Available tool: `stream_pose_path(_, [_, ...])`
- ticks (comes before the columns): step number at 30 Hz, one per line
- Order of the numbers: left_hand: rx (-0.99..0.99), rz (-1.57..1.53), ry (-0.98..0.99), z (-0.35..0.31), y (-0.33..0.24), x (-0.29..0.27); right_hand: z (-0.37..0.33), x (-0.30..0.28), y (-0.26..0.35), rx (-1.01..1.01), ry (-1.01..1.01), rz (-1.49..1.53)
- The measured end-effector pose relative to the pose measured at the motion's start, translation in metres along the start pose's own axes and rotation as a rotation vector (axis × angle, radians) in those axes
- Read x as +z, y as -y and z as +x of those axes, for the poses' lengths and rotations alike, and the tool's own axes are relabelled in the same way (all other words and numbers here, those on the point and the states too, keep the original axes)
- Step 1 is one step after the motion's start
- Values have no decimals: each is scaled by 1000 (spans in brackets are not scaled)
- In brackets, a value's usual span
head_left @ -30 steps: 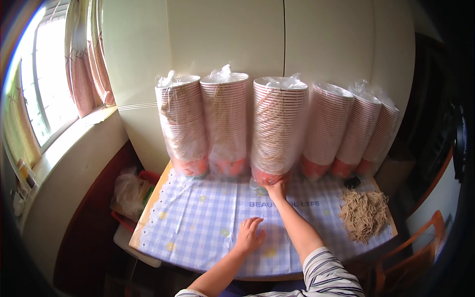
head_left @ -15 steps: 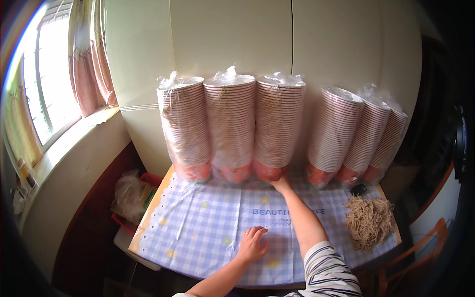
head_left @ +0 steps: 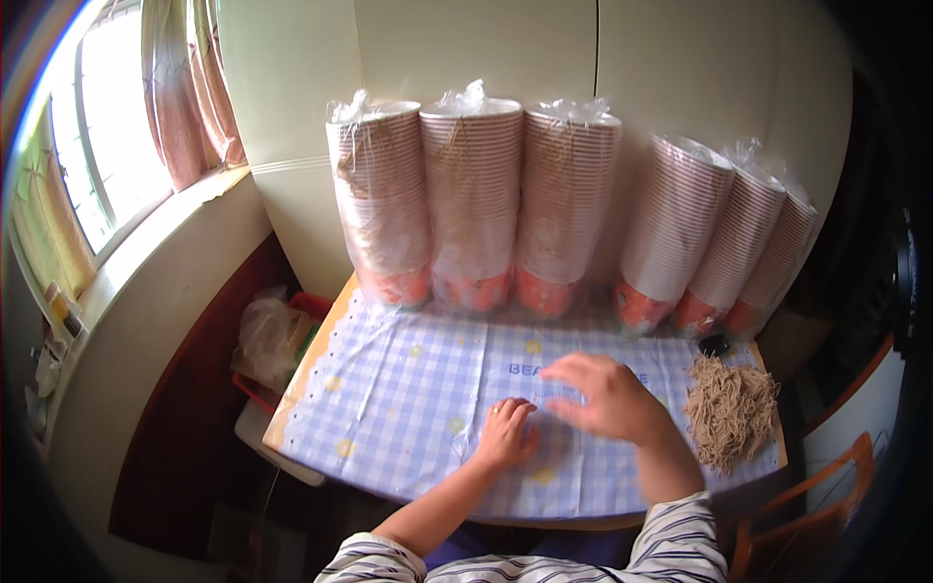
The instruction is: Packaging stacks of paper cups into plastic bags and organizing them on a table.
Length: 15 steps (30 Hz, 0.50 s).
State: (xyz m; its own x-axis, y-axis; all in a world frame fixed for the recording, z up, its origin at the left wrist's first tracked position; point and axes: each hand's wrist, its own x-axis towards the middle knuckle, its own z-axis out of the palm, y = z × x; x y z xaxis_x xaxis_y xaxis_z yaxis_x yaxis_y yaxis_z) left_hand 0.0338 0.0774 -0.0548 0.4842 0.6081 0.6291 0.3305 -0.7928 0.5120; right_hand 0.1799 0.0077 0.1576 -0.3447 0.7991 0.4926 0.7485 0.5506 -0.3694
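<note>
My left hand [head_left: 507,432] rests low over the blue-and-white checked tablecloth [head_left: 403,428], its fingers loosely bent and nothing visible in them. To its right, my right hand [head_left: 610,396] is raised above the cloth, slightly blurred, with thumb and fingers apart and no object between them. Beyond both hands stand tall stacks of nested paper bowls in clear plastic bags, white-rimmed with red bottoms. The left group holds a left stack [head_left: 381,204], a middle stack [head_left: 473,199] and a right stack [head_left: 567,199]; three more, including a leaning stack [head_left: 673,223], stand farther right.
A tangled heap of tan string [head_left: 729,413] lies at the table's right end, beside a small black object [head_left: 714,344]. Behind the stacks rises a pale cabinet [head_left: 476,49]. Left of the table sits a red bin [head_left: 309,306] with plastic bags. A wooden chair [head_left: 816,505] stands lower right.
My right hand has drawn back from the base of the left group's right stack and lifted toward me. My left hand stays near the same spot. The view has tilted slightly down.
</note>
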Motion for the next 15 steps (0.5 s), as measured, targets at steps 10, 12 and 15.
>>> stream_pose_path(10, [-21,93,-14,-6,8,-3,8,-50,200,-176,363,-237])
stream_pose_path(12, [35,108,-28,-2,1,3,-4,-58,216,-231,73,-329])
stream_pose_path(15, [46,118,-29,-3,-1,5,-32,-49,215,-414,-181,-935])
